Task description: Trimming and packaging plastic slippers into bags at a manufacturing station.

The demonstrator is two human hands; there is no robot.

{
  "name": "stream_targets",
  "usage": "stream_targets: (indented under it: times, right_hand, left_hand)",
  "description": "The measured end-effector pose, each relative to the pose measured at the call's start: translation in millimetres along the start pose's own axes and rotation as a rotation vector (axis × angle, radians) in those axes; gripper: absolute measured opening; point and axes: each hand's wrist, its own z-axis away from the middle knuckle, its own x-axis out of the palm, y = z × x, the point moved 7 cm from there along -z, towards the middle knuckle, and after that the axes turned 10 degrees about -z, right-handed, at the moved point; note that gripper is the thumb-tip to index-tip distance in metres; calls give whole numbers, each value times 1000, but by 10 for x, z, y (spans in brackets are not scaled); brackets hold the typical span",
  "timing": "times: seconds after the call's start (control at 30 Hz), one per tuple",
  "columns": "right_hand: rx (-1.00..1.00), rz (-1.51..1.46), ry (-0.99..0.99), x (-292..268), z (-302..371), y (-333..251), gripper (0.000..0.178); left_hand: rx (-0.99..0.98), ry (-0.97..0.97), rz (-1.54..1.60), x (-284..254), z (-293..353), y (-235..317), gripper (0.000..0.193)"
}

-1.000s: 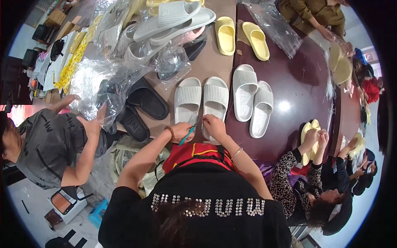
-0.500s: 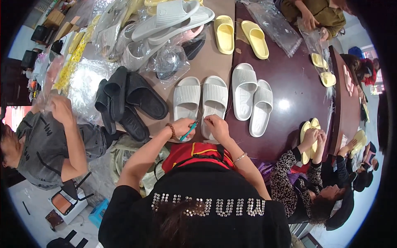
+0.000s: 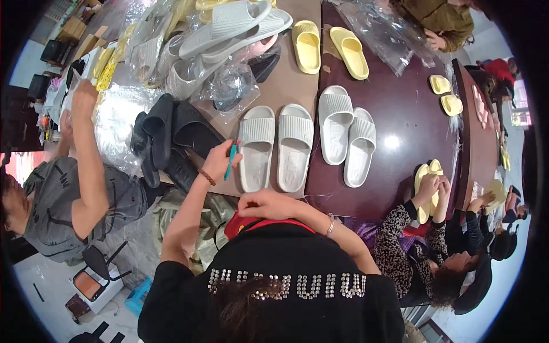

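My left hand (image 3: 216,163) is closed on a slim teal tool (image 3: 230,162), which stands nearly upright beside the grey-white slipper (image 3: 257,166) in front of me. Its fingertips reach that slipper's outer edge; whether they touch it I cannot tell. The matching slipper (image 3: 294,163) lies just to the right, toe away from me. My right hand (image 3: 267,204) is drawn back below the pair, over the red cloth (image 3: 234,224) at my waist. Its fingers are bent together, and anything between them is hidden.
Black slippers (image 3: 197,126) lie at left near wrapped grey slippers (image 3: 229,28). Another grey-white pair (image 3: 347,140) and yellow slippers (image 3: 349,52) are on the dark red table (image 3: 394,188). Co-workers sit left and right; a co-worker's hands (image 3: 432,188) are over yellow slippers.
My left hand has moved up and left with the teal tool, off the slippers' heels. My right hand has come back toward my waist. The left co-worker's arm has risen.
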Motion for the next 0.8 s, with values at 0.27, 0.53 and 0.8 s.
stream_targets:
  times: [0.27, 0.53, 0.8]
  right_hand:
    - [127, 674, 710, -1041, 888, 465, 17]
    - [431, 731, 682, -1198, 1626, 1445, 18]
    - [310, 543, 1355, -1867, 1824, 758, 17]
  left_hand:
    - [112, 242, -428, 66, 103, -119, 42]
    - [69, 199, -453, 357, -36, -66, 43]
    - [91, 256, -443, 543, -155, 31, 46]
